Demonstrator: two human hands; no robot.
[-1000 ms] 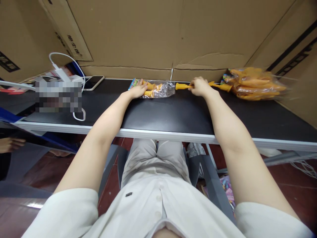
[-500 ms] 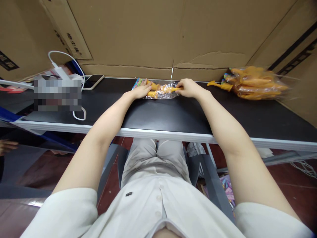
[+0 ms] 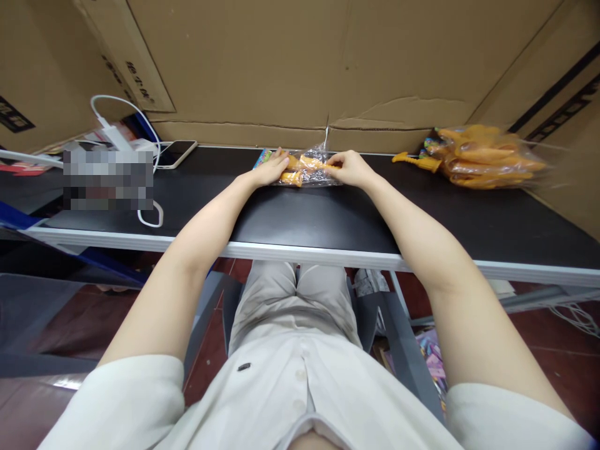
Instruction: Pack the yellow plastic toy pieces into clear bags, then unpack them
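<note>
Past the black table's (image 3: 328,219) near edge, the left hand (image 3: 270,170) lies flat, fingers out, on the left end of a clear bag (image 3: 310,179) of orange toys at the table's far middle. The right hand (image 3: 352,169) pinches the bag's right end. Further right lie a loose toy (image 3: 417,161) and a heap of bags (image 3: 482,159). Black print on the cardboard wall (image 3: 138,78) behind is unreadable.

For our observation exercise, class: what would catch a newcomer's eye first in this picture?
The left hand and right hand meet on a clear bag of orange toys at the far edge of the black table. A heap of bagged orange toys lies far right, beside the cardboard wall.
</note>
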